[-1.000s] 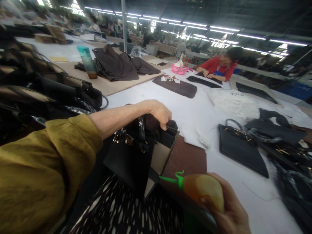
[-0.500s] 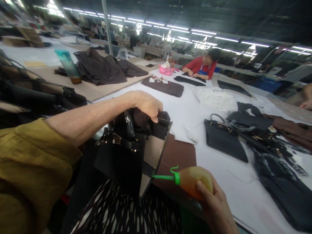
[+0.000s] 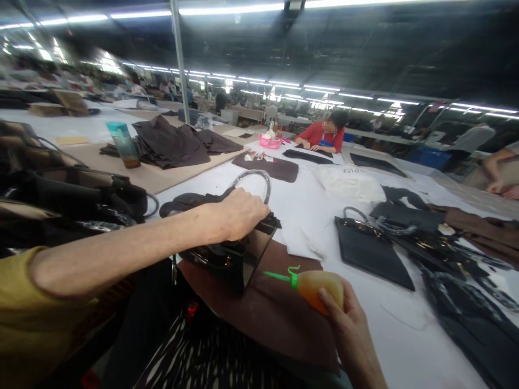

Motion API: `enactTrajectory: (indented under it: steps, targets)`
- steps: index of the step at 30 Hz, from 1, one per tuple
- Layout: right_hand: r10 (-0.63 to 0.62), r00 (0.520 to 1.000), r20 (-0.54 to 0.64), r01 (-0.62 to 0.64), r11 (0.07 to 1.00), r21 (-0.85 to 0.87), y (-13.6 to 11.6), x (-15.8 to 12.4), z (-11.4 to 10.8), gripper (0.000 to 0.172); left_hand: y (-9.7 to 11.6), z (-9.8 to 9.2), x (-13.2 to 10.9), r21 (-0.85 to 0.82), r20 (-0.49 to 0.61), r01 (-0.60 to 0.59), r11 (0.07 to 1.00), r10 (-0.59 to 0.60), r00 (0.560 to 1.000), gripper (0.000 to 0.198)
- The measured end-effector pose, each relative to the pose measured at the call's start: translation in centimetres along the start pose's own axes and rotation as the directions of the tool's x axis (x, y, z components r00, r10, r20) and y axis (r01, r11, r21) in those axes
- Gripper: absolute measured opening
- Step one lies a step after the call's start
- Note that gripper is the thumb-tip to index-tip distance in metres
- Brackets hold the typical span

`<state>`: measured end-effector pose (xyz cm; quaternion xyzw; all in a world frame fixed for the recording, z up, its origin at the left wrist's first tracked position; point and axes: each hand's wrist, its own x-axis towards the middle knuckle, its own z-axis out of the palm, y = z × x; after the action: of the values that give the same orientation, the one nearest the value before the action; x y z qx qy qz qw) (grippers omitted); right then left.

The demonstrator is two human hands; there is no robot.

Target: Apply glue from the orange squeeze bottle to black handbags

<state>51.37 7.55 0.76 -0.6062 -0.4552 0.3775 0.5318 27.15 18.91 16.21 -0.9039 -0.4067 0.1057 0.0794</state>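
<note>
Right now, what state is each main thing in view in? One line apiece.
Squeeze bottle: held in right hand, tilted, nozzle off the bag
Black bag: held by left hand, beige inside showing
Teal-lidded bottle: standing, lid on
Dark fabric: heaped
Handled bag at right: lying flat
Ceiling lights: lit

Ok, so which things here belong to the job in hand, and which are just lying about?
In use:
black bag, gripped by the left hand
squeeze bottle, in the right hand
brown sheet, under the bag

Apparently just lying about:
teal bottle
dark fabric pile
pink tub
flat handbag, to the right
</note>
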Motion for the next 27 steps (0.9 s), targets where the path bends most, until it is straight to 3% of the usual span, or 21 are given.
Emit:
enactTrajectory:
  steps: [3,11,18,27]
  targets:
    - [0.022,0.998,0.052,-0.022,1.000,0.001,-0.4,0.2,0.9,0.046,0.3,0.3,-0.5,-0.010,-0.001,0.027,1.000,-0.027,1.000,0.019]
    - [-0.029,0.995,0.099,0.034,0.998,-0.051,0.4,1.0,3.1,0.046,1.5,-1.2,-1.4,-0.042,0.107,0.043,0.998,-0.038,0.994,0.018]
    - [-0.013,0.994,0.109,0.019,0.998,-0.055,1.5,1.2,3.6,0.047,1.9,0.6,-2.1,-0.072,0.041,0.012,0.997,-0.009,0.999,0.013]
    - [0.026,0.992,0.124,-0.022,0.999,-0.036,2.1,1.8,3.4,0.048,2.1,2.8,-2.7,-0.067,-0.031,0.064,0.996,-0.066,0.997,0.009]
